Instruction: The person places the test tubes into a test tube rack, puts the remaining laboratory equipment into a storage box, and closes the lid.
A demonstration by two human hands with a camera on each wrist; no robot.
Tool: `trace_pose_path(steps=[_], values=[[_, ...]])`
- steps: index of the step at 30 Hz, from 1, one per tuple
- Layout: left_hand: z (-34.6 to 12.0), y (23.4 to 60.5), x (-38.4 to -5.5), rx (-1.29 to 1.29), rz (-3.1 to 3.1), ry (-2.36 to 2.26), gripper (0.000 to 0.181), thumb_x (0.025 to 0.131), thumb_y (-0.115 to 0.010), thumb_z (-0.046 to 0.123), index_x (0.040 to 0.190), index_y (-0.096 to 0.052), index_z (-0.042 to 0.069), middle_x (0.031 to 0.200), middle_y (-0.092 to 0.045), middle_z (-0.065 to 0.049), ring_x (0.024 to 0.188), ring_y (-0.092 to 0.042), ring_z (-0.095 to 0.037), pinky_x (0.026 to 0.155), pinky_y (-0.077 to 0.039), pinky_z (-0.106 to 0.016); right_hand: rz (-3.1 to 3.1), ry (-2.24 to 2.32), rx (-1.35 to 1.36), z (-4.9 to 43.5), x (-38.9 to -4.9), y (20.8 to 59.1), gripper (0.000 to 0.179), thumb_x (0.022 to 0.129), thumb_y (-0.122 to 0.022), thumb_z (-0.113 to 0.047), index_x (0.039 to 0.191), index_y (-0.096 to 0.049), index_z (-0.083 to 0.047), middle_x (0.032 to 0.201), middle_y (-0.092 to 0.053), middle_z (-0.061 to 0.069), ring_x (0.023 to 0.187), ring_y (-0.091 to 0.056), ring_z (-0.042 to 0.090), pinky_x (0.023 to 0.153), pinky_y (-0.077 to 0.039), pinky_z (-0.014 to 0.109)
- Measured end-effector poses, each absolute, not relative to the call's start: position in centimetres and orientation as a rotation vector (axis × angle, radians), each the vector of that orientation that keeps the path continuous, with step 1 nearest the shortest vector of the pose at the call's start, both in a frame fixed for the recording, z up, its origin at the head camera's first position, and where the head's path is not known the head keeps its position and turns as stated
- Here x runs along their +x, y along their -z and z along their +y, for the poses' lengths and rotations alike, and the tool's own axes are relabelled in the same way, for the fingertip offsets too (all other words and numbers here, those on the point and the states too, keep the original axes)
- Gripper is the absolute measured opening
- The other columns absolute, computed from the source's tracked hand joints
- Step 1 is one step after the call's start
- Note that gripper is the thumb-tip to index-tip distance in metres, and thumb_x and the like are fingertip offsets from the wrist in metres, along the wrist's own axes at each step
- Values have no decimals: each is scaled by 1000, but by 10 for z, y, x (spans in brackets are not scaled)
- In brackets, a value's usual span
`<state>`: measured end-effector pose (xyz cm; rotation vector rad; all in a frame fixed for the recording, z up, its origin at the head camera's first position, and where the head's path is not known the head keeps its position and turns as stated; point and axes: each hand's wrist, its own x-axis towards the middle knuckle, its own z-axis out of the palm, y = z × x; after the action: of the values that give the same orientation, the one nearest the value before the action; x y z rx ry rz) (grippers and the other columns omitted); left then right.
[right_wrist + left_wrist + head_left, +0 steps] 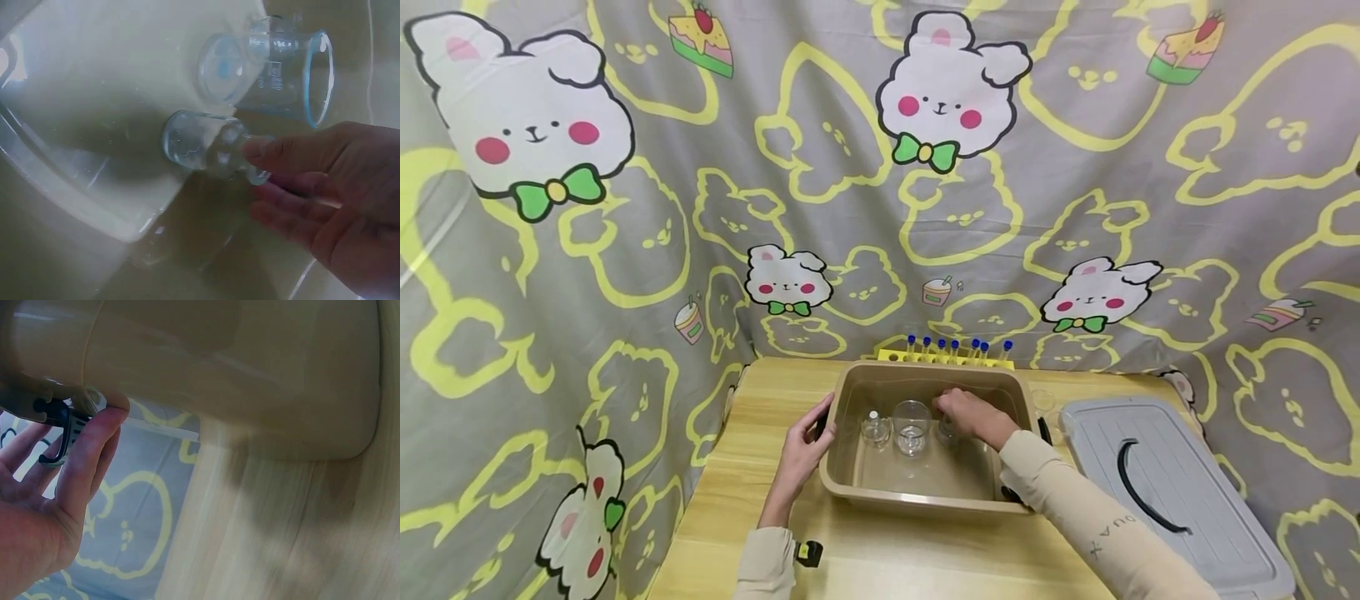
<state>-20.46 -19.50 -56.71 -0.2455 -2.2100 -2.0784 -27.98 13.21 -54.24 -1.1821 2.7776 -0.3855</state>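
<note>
Tan bin [925,501], on the table [730,467]: landmark for all entries. My left hand [805,450], at the bin's left end: thumb and fingers closed about the black latch [61,422], likely to steady the bin. My right hand [972,415], inside the bin toward its right end: pinching a small glass bottle [203,144] by the neck, the narrow part probably giving the surest hold; whether its base rests on the bin floor, I cannot tell. Beaker [912,417], upright in the bin's middle. White-capped glass vessel [876,430], nearer the bin's left wall. Grey lid [1210,483], right of the bin, leaving its mouth uncovered for reaching in. Yellow rack [891,356] with blue-capped tubes [955,350], beyond the bin's far wall, presumably keeping them upright. Views compared: my hand hides much of the bottle from the head camera; the right wrist view gives its neck and lip, plus print on the beaker; the left wrist view alone details the latch; only the head view has rack and lid.
</note>
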Motion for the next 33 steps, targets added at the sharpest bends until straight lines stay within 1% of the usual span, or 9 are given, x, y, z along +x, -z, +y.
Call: trace_pose_path(steps=[5, 8, 13, 16, 20, 23, 27, 31, 33], values=[[-194, 567, -204, -233, -2218, 2076, 49, 98, -61, -5, 147, -57, 5, 154, -48, -17, 135, -49, -37, 94, -51, -19, 2725, 410, -1040, 132, -277, 523, 24, 77, -70, 15, 97, -71, 2, 91, -69, 15, 83, -67, 29, 73, -58, 41], [-195, 567, -204, -247, -2214, 2077, 50, 99, -61, -5, 147, -56, 4, 154, -47, -19, 134, -49, -38, 93, -51, -19, 2725, 386, -974, 133, -274, 509, 26, 76, -71, 16, 98, -71, 2, 93, -70, 15, 84, -67, 28, 73, -58, 41], [-195, 568, -205, -270, -2190, 2091, 50, 98, -59, -9, 147, -55, 1, 153, -47, -22, 133, -50, -41, 92, -52, -19, 2763, 360, -988, 134, -267, 486, 26, 76, -73, 15, 98, -72, 0, 93, -70, 14, 86, -66, 28, 76, -58, 42], [-195, 568, -204, -273, -2189, 2092, 50, 98, -59, -9, 147, -55, 1, 153, -47, -22, 132, -50, -41, 91, -52, -19, 2793, 372, -992, 136, -263, 475, 26, 75, -75, 12, 97, -71, -2, 90, -68, 11, 81, -63, 24, 72, -56, 39], [-194, 568, -204, -262, -2200, 2072, 50, 98, -59, -8, 147, -55, 3, 153, -48, -20, 131, -51, -39, 91, -52, -19, 2847, 369, -1026, 142, -259, 464, 27, 76, -70, 12, 97, -70, -3, 87, -65, 8, 76, -59, 21, 67, -54, 37], [-193, 568, -203, -250, -2209, 2066, 50, 98, -59, -8, 147, -56, 4, 153, -49, -18, 132, -51, -37, 91, -53, -19, 2897, 372, -1042, 148, -257, 460, 30, 77, -69, 11, 104, -72, -1, 96, -70, 12, 83, -65, 25, 72, -57, 40], [-193, 568, -203, -239, -2229, 2070, 51, 99, -60, -7, 148, -56, 6, 153, -48, -18, 132, -52, -38, 91, -54, -21, 2950, 441, -995, 159, -253, 458, 35, 80, -73, 7, 114, -73, 0, 113, -72, 15, 100, -69, 33, 86, -59, 45], [-194, 568, -202, -236, -2231, 2069, 51, 99, -60, -5, 148, -56, 7, 154, -48, -18, 132, -52, -38, 90, -54, -21, 2962, 581, -936, 171, -251, 456, 34, 85, -74, 4, 119, -71, 2, 117, -71, 16, 108, -67, 36, 93, -56, 49], [-193, 564, -201, -236, -2231, 2070, 50, 98, -60, -6, 147, -56, 5, 153, -48, -19, 132, -51, -39, 90, -54, -20, 2979, 647, -904, 179, -251, 456, 32, 88, -73, 2, 120, -71, 2, 117, -70, 16, 108, -66, 36, 93, -56, 50]])
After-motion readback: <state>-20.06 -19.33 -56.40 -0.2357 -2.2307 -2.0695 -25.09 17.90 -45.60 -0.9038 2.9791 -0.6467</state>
